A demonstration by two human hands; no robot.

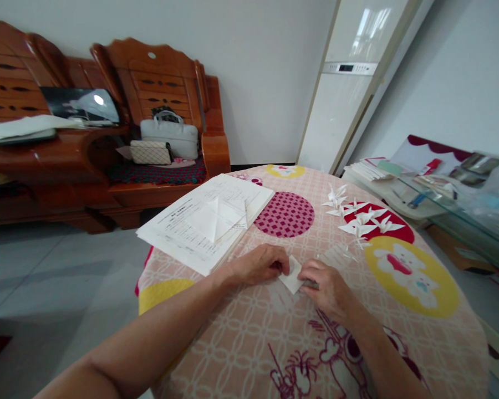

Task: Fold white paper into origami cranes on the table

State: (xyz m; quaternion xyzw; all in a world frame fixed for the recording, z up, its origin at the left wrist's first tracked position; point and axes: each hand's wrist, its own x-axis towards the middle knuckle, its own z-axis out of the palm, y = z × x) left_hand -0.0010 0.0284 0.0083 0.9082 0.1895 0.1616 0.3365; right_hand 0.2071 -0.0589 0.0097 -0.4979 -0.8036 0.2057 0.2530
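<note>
A small white folded paper (291, 277), roughly diamond-shaped, is between my two hands just above or on the patterned tablecloth. My left hand (266, 262) has its fingers curled and closed on the paper's left edge. On the opposite side, my right hand (325, 285) pinches the right edge with thumb and fingers. Several white folded paper cranes (363, 218) stand beyond my right hand. To the left lies a stack of printed sheets (178, 227), with white folded paper pieces (218, 219) on top.
The round table (233, 343) wears a pink cloth with coloured circles. Wooden chairs (149, 72) stand at the back left, one bearing a pale handbag (172, 136). A glass-topped side table (461, 213) with papers and plastic bags is at the right. A tall white cabinet-like unit (336, 111) stands behind.
</note>
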